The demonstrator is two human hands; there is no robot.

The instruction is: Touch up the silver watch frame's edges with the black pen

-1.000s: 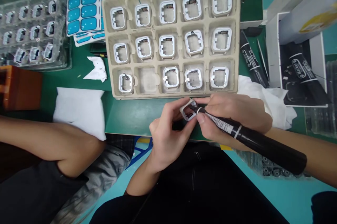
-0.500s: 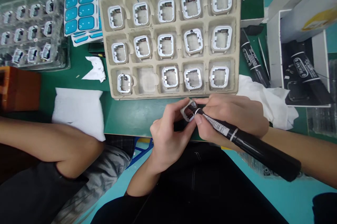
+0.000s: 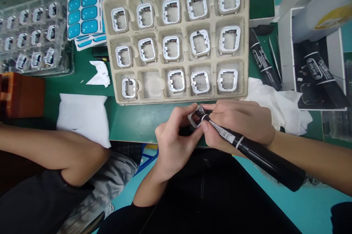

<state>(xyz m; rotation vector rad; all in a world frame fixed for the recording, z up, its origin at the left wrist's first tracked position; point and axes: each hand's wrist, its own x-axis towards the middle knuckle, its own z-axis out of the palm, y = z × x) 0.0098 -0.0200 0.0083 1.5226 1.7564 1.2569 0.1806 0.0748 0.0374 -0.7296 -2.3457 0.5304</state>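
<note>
Head view: one small white square frame (image 3: 195,116), pinched at its edges by the left hand (image 3: 172,142) over the worktop's near edge. Black marker pen (image 3: 254,151), tip on the frame, fingers of the right hand (image 3: 239,122) closed round its barrel. Beyond, touching neither hand: pulp tray (image 3: 244,43) of like frames. At the worktop's right edge: crumpled white cloth (image 3: 283,105).

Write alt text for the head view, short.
Seen from above, the left hand pinches a small white square frame while the right hand presses the tip of a black marker to it. Just beyond lies a pulp tray of similar frames with one pocket empty, on a green mat; another person's arm rests at left.
</note>
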